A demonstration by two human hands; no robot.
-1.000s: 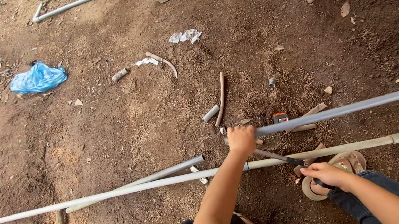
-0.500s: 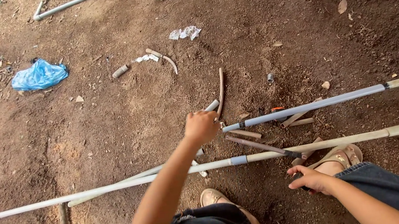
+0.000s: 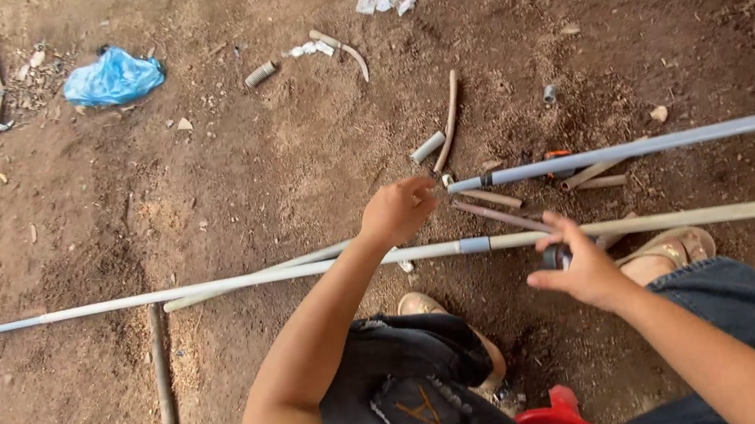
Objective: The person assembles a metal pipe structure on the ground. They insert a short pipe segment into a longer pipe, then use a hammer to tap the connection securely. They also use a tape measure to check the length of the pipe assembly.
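Left hand: the left hand (image 3: pixel 397 211) is closed near the left end of the grey pipe (image 3: pixel 625 150); whether it grips the end, one cannot tell.
Right hand: the right hand (image 3: pixel 582 267) curls around a small dark cylinder (image 3: pixel 556 257), fingers half closed, just near the long pipe (image 3: pixel 211 288).
Grey pipe: lies on the soil (image 3: pixel 273 168), far of the long pipe, running right.
Around: blue bag (image 3: pixel 113 79) far left.

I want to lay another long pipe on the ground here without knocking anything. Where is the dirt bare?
Bare dirt lies left of centre, between the blue plastic bag and the long pale pipe. The far right, above the grey-blue pipe, holds only a few leaves. It is crowded around the left hand and right hand, among short pipe offcuts.
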